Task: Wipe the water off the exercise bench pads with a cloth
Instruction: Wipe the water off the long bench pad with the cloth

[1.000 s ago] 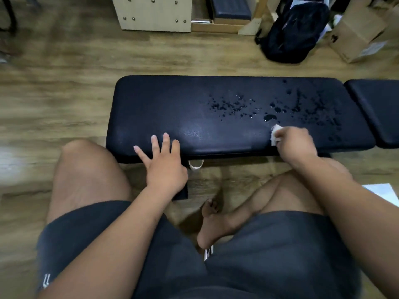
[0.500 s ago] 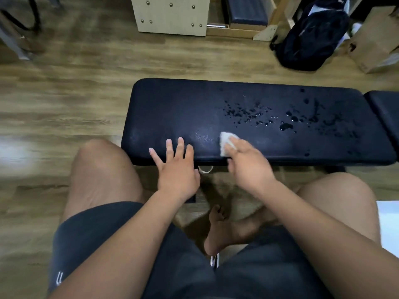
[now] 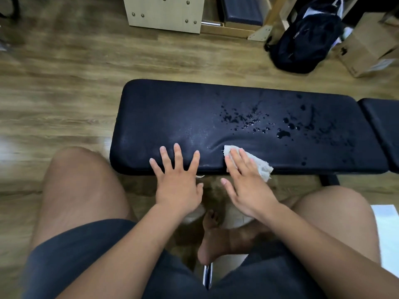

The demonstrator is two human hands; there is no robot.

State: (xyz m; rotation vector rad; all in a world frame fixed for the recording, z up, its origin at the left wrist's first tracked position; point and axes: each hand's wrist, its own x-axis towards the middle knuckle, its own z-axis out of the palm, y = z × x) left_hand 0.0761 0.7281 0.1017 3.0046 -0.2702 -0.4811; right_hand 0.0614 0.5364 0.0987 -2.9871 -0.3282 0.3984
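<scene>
A long black bench pad [image 3: 183, 117] lies across the floor in front of my knees. Water drops [image 3: 282, 133] are scattered over its right half. A small off-white cloth [image 3: 262, 167] lies on the pad's near edge. My right hand [image 3: 244, 182] presses it down with straight fingers. My left hand [image 3: 174, 178] rests flat on the near edge, fingers spread, just left of the cloth. A second black pad [image 3: 384, 126] adjoins at the right.
A black backpack [image 3: 306, 39] and a cardboard box [image 3: 369, 46] sit on the wooden floor beyond the bench at right. A pale wooden cabinet [image 3: 166, 12] stands at the back. White paper [image 3: 388, 231] lies by my right knee. My bare foot [image 3: 212, 240] is tucked below.
My right hand slid the cloth leftward along the near edge from the wet right side and flattened its fingers onto it. My left hand stayed put.
</scene>
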